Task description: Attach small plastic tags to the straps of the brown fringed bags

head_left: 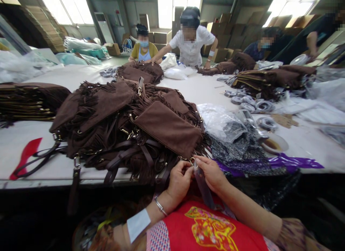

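Brown suede fringed bags lie heaped on the white table before me. One flat brown pouch rests on top at the heap's right side, its lower corner close to my hands. My left hand is closed in a pinch at the metal ring below that corner. My right hand pinches the end of a dark brown strap beside a gold clasp. The strap hangs down over the table edge toward my red apron. The fingertips of both hands nearly touch, and the small parts between them are partly hidden.
Clear plastic bags and a black-and-white speckled sheet with purple edging lie to the right. Grey coiled straps sit farther back. Stacked brown bags stand at the left. Several people work across the table.
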A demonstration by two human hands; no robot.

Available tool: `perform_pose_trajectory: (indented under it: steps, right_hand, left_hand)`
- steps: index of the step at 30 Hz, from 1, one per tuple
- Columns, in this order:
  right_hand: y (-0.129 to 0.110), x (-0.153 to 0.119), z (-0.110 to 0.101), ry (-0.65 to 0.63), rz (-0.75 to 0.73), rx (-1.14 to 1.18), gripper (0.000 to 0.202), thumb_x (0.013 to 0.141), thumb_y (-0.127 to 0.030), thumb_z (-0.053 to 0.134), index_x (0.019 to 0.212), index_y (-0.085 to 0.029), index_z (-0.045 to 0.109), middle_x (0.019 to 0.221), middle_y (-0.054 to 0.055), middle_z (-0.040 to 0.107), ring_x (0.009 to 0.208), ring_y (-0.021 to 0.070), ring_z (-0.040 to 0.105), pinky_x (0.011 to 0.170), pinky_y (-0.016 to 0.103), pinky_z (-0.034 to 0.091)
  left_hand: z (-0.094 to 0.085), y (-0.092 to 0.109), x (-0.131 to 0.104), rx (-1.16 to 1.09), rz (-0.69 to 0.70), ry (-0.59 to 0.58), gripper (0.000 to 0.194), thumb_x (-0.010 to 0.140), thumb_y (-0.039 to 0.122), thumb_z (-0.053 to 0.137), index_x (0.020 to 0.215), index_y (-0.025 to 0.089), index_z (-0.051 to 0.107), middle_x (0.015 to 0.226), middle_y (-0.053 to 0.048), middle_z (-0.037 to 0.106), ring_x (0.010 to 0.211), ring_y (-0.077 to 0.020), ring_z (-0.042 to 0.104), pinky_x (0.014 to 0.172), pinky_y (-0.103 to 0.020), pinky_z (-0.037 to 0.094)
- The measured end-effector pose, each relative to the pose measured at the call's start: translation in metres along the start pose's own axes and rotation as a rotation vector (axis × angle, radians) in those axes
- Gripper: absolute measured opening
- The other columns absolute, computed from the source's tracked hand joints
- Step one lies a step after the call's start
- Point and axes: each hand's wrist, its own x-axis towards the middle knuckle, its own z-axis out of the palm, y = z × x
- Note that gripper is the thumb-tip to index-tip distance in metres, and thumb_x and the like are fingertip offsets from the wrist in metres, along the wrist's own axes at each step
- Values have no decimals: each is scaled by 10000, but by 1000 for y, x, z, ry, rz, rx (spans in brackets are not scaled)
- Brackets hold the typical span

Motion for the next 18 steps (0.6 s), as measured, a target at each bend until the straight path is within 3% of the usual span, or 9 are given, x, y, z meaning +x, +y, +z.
perform_pose_trajectory:
  steps: [3, 6, 9, 13, 18]
  right_hand:
    - [4, 1, 0, 15, -6, -23, 499, 683, -422, 729, 1093, -144, 678, 653, -3, 653, 520, 110, 519, 503, 248, 401]
    - [7, 3, -1, 22, -16, -72, 502, 703, -441, 711, 1106, -143, 680, 668, 15, 672, 517, 120, 529, 509, 261, 419]
    - [7, 4, -1, 30, -66, -131, 478, 705, -456, 705, 1081, -162, 705, 768, 53, 722, 629, 182, 618, 596, 314, 487]
    - [7, 8, 2, 41, -172, -214, 377, 704, -406, 705, 990, -164, 745, 1026, 106, 736, 1000, 276, 647, 919, 401, 472]
    - [10, 18, 6, -23, -190, -148, 357, 674, -380, 706, 957, -162, 721, 982, 104, 737, 975, 284, 661, 896, 395, 488]
  left_hand:
    - [0, 4, 1, 46, 18, -71, 224, 801, 343, 655, 979, 222, 715, 942, -71, 706, 735, -172, 610, 655, -257, 488]
    - [1, 8, 4, 61, 26, -109, 252, 808, 328, 632, 1017, 220, 721, 872, -66, 705, 674, -162, 576, 611, -253, 464]
    - [2, 11, 7, 78, -10, -117, 202, 791, 336, 635, 904, 196, 726, 676, -27, 647, 553, -129, 505, 532, -236, 407]
    - [4, 6, 14, 96, -71, -108, 225, 732, 400, 676, 712, 176, 661, 503, 26, 516, 452, -102, 416, 453, -224, 317]
    - [0, -14, 28, 113, -97, -101, 430, 632, 600, 703, 597, 212, 521, 425, 48, 446, 389, -107, 372, 408, -237, 283]
